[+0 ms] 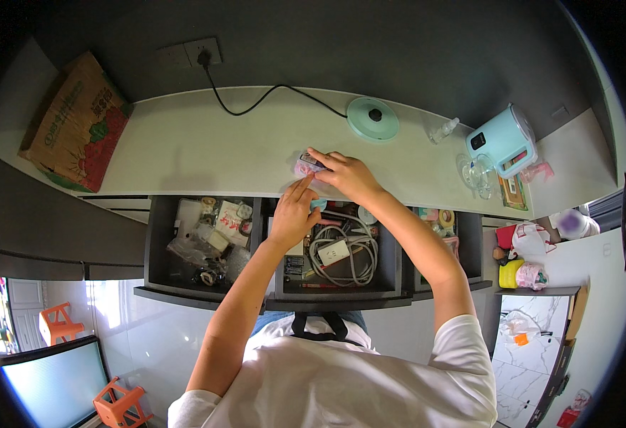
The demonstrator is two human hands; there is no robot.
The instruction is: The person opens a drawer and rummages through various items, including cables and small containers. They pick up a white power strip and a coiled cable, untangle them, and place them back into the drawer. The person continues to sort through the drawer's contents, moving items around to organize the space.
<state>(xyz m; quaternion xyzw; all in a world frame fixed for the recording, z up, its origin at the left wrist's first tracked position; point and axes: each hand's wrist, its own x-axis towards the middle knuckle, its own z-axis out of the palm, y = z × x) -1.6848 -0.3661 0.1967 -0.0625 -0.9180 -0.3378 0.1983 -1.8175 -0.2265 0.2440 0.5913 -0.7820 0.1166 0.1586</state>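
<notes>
A small clear plastic box (306,167) with pink contents and a dark label sits near the counter's front edge. My right hand (349,176) grips it from the right, index finger at its far side. My left hand (293,209) reaches over the middle drawer, with fingertips touching the box's near side. A light-blue object (319,204) shows beside the left palm; whether that hand holds it cannot be told. Below, the pulled-out middle drawer (340,300) contains a coiled grey cable (369,267) and a white power socket block (333,252).
Pulled-out left (200,295) and right drawers (471,286) hold packets and tape rolls. On the counter (195,144) are a cardboard box (80,125), a kettle base (373,119) with a plugged-in cord, a spray bottle (444,131), glassware (481,174) and a light-blue kettle (503,140).
</notes>
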